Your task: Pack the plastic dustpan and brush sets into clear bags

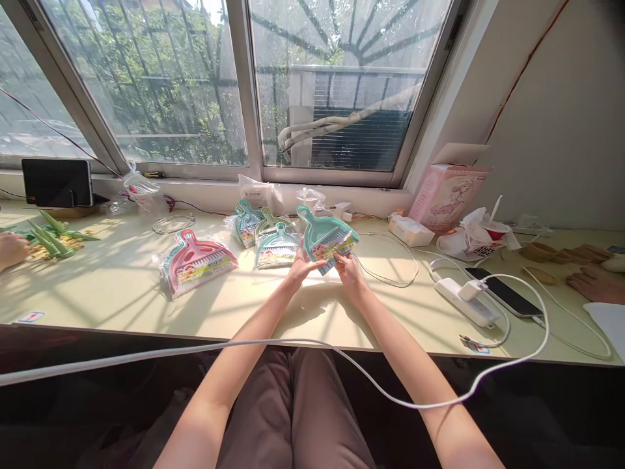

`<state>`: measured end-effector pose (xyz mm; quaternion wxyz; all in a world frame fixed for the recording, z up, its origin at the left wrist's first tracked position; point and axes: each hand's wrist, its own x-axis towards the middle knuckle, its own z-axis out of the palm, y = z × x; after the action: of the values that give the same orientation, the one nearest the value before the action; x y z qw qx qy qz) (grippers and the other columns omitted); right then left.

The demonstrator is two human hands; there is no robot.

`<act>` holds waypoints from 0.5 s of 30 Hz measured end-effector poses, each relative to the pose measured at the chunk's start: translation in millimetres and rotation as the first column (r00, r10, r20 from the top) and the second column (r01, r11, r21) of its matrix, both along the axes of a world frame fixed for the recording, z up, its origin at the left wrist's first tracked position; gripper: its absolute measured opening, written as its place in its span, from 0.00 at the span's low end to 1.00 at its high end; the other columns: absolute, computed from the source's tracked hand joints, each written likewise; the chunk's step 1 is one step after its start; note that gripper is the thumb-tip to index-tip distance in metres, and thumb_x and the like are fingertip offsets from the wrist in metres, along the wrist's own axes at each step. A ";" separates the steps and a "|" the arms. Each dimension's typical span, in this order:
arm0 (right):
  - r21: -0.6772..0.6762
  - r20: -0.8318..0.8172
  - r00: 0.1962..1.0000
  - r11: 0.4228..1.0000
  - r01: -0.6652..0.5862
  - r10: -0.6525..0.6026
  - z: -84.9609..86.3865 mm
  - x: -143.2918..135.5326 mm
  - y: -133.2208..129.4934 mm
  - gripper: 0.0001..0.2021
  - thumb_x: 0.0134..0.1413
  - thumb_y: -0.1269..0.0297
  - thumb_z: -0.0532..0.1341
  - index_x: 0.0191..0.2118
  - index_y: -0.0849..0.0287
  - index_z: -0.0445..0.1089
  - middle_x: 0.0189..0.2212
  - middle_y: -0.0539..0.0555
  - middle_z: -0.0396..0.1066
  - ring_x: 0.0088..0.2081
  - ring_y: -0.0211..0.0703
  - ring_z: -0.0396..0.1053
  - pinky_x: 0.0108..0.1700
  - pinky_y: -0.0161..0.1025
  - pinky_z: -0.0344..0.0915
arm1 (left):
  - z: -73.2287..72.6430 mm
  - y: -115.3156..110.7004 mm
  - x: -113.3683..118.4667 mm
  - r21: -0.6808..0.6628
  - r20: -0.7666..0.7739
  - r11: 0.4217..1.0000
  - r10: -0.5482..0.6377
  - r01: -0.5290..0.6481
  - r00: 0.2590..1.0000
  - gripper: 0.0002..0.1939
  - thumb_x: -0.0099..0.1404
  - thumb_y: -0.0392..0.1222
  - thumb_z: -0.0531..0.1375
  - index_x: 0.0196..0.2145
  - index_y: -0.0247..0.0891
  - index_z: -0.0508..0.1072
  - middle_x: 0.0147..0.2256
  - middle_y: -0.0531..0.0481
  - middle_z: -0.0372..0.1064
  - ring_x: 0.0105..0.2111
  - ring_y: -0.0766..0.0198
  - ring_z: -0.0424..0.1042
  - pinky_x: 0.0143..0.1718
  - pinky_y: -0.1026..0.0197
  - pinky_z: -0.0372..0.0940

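Observation:
Just above the table, a green dustpan and brush set [322,229] with a printed label is held up, tilted, between both hands. My left hand [303,266] grips its lower left edge, the thumb lying across the front. At the lower right edge, my right hand [347,266] pinches it by the brush. Left of my hands lie more dustpan sets: a blue-green one [278,246] nearest, others [248,221] behind it. Farther left rests a pink set [201,260] in clear plastic, with a green one partly hidden under it.
A power strip [466,303] and a phone [508,293] lie on the right; a white cable [381,385] crosses in front of my forearms. Behind are a tissue pack [410,229] and pink box [449,195]. Other people's hands [12,249] show at both sides. A tablet [57,183] stands back left.

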<state>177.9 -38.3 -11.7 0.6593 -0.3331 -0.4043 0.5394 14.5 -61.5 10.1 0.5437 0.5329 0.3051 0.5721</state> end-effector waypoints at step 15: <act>0.002 0.040 0.991 0.992 -0.124 0.124 8.4 -1.4 -9.9 0.26 0.35 0.51 0.79 0.41 0.52 0.73 0.44 0.58 0.83 0.56 0.64 0.78 0.59 0.57 0.75 | 2.6 -0.2 -5.1 -0.090 0.198 0.987 -0.112 0.132 0.974 0.36 0.54 0.62 0.76 0.53 0.37 0.80 0.57 0.35 0.79 0.66 0.35 0.70 0.67 0.39 0.64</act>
<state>176.5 -48.2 -3.3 0.6170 -0.3167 -0.4383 0.5717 9.4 -61.7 12.7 0.6313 0.4643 0.2468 0.5700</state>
